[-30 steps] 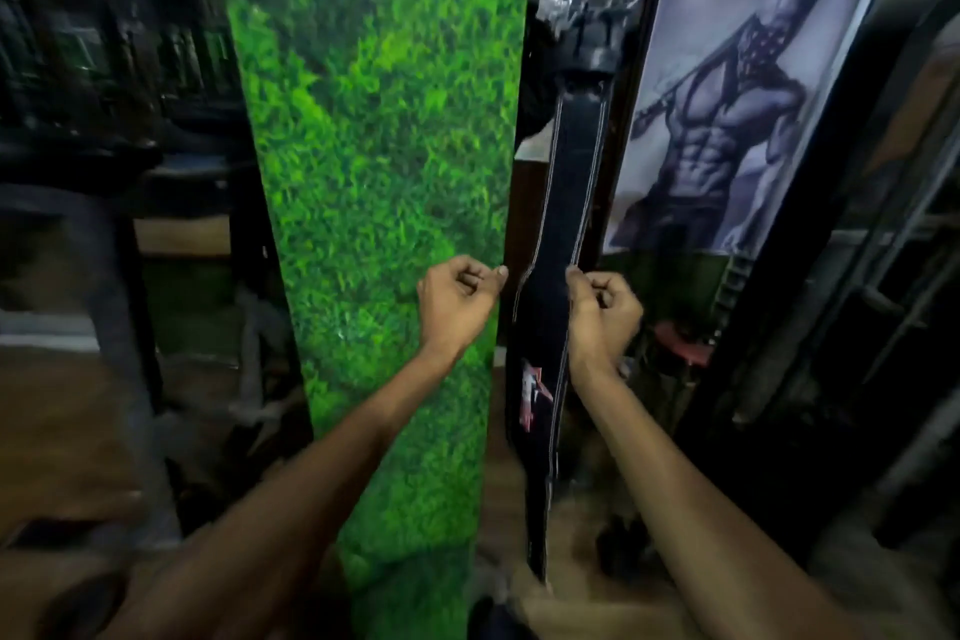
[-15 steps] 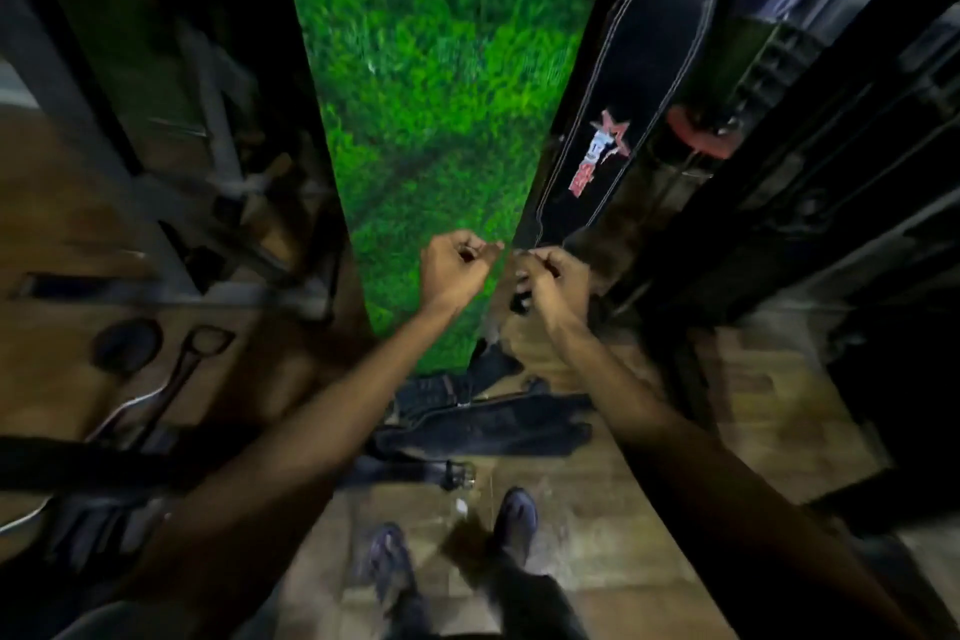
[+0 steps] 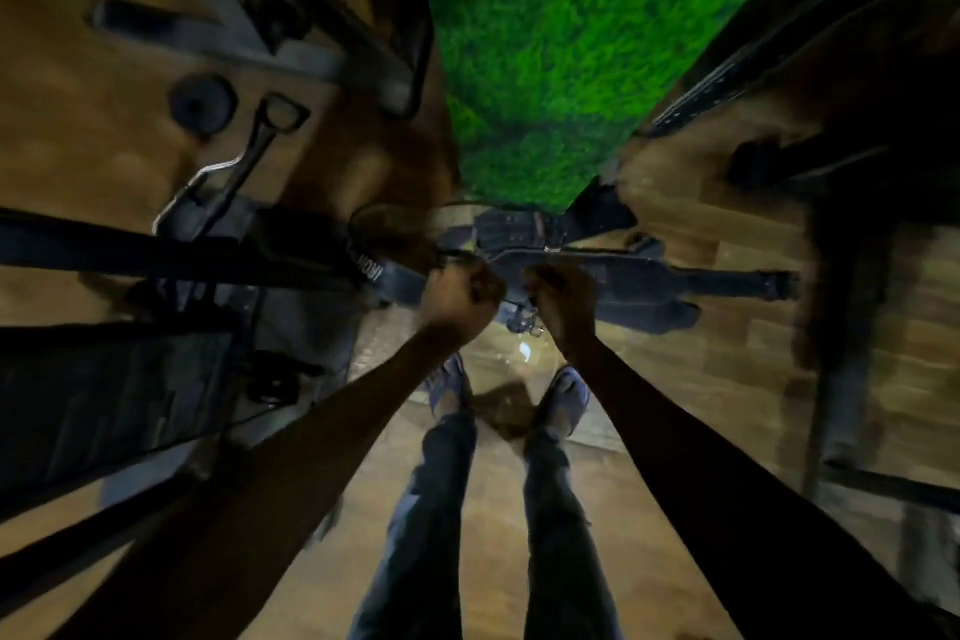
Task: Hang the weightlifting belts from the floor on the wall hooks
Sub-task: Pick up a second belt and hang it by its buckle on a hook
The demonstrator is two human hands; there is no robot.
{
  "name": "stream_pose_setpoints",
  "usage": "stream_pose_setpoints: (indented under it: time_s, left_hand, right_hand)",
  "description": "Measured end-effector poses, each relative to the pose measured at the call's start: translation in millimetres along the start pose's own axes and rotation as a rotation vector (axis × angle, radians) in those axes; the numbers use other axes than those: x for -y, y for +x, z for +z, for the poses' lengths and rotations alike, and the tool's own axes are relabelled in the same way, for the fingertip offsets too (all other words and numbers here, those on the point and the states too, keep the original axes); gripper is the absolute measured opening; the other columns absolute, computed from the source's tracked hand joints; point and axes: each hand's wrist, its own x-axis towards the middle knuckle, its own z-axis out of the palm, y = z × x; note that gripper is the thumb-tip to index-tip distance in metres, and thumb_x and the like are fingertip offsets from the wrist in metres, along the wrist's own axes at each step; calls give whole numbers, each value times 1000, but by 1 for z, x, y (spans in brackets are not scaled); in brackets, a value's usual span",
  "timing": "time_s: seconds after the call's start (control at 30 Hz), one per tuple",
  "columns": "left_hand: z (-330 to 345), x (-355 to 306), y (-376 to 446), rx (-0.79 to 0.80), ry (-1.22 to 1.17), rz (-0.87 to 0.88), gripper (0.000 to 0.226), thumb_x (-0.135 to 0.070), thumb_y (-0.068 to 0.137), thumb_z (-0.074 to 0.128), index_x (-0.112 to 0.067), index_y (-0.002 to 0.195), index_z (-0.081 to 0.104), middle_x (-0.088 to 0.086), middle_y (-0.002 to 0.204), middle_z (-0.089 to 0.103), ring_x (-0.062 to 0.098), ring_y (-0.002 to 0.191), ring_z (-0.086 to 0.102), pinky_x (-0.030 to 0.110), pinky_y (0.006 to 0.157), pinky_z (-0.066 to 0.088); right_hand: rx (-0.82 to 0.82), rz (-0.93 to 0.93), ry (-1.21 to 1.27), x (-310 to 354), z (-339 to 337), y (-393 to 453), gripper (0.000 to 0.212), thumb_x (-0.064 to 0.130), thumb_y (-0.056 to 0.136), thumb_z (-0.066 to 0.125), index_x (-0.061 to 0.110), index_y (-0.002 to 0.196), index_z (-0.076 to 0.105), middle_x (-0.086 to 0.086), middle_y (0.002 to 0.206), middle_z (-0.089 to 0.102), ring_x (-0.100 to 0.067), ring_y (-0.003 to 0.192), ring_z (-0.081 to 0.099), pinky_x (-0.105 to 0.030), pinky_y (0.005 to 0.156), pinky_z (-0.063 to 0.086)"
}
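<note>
Belts point(image 3: 597, 270) lie on wood floor point(image 3: 727, 353) below grass panel point(image 3: 561, 42); both hands' fingers curled shut

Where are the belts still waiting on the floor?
In the head view, the belts lie centre frame, below the green grass panel, just beyond both shoes.

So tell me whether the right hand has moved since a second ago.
Yes: the right hand dropped along the green panel to the belts on the floor.

Bare wooden floor point(image 3: 717, 343) lies open at four o'clock of the belts point(image 3: 613, 276); a black bench point(image 3: 130, 255) crowds nine o'clock, the green panel point(image 3: 561, 68) blocks twelve.
</note>
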Motion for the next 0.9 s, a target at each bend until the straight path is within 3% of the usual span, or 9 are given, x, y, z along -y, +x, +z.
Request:
stream_pose_setpoints:
  time_s: [0.07, 0.2, 0.3, 0.4, 0.53, 0.6, 0.7, 0.8, 0.9]
  left_hand:
    - [38, 50, 5, 24, 0, 46, 23, -30, 89, 61, -18, 69, 62, 11, 73, 72, 28, 73, 69, 37, 60, 53]
    - [100, 128, 18, 61, 175, 50, 31, -37, 89, 63, -27, 62, 51, 2, 62, 67, 23, 60, 65, 23, 59, 36]
    - [144, 172, 32, 54, 167, 32, 27, -32, 89, 69, -20, 66, 63, -1, 66, 71, 18, 59, 66, 22, 59, 42]
    - [185, 212, 45, 66, 112, 4, 22, -28, 90, 74, -16, 72, 68, -1, 68, 72, 14, 59, 65, 24, 60, 48]
    - [228, 259, 67, 89, 94, -28, 23, -30, 91, 73, -22, 73, 62, -12, 66, 63, -4, 56, 52, 11, 57, 37]
    - [244, 277, 79, 98, 92, -24, 23, -31, 92, 73, -22, 74, 62, -14, 66, 61, -5, 56, 51, 9, 57, 35]
    - [258, 297, 98, 107, 88, -24, 21, -29, 92, 73, -18, 76, 65, -9, 68, 66, 5, 60, 60, 17, 60, 43]
    - [265, 307, 118, 79, 118, -51, 22, -30, 92, 72, -20, 74, 64, -8, 69, 68, 9, 62, 63, 24, 60, 48]
    - [268, 314, 136, 66, 100, -38, 22, -27, 94, 68, -28, 74, 58, -8, 68, 66, 8, 61, 62, 25, 58, 48]
  right_hand:
    - [42, 4, -38, -35, 25, 21, 32, 22, 88, 67, 9, 60, 61, -3, 53, 61, -1, 46, 54, -28, 54, 43]
    - [68, 131, -11, -121, 73, 65, 20, 36, 84, 69, 20, 73, 73, -2, 68, 75, -22, 67, 73, -45, 70, 59]
    - [36, 166, -14, -189, 102, 100, 15, 43, 80, 71, 33, 70, 73, 1, 67, 76, -23, 68, 75, -53, 77, 60]
    - [-19, 207, 23, -257, 126, 132, 14, 51, 74, 72, 37, 74, 74, 1, 75, 77, -25, 76, 75, -52, 78, 61]
    - [-24, 275, 60, -322, 157, 167, 14, 51, 67, 71, 37, 71, 73, 2, 75, 74, -26, 75, 71, -47, 74, 58]
    - [20, 279, 17, -342, 172, 184, 12, 45, 75, 69, 33, 75, 71, -2, 83, 76, -32, 83, 73, -54, 79, 60]
    - [96, 270, -23, -350, 185, 206, 7, 30, 86, 61, 31, 81, 67, -10, 94, 76, -37, 91, 73, -56, 85, 60]
    - [65, 254, -10, -339, 197, 228, 9, 25, 89, 61, 29, 81, 66, -8, 89, 74, -33, 83, 71, -54, 82, 60]
    - [0, 276, 87, -328, 213, 260, 21, 12, 95, 63, 29, 84, 63, -9, 83, 70, -27, 73, 66, -45, 67, 57]
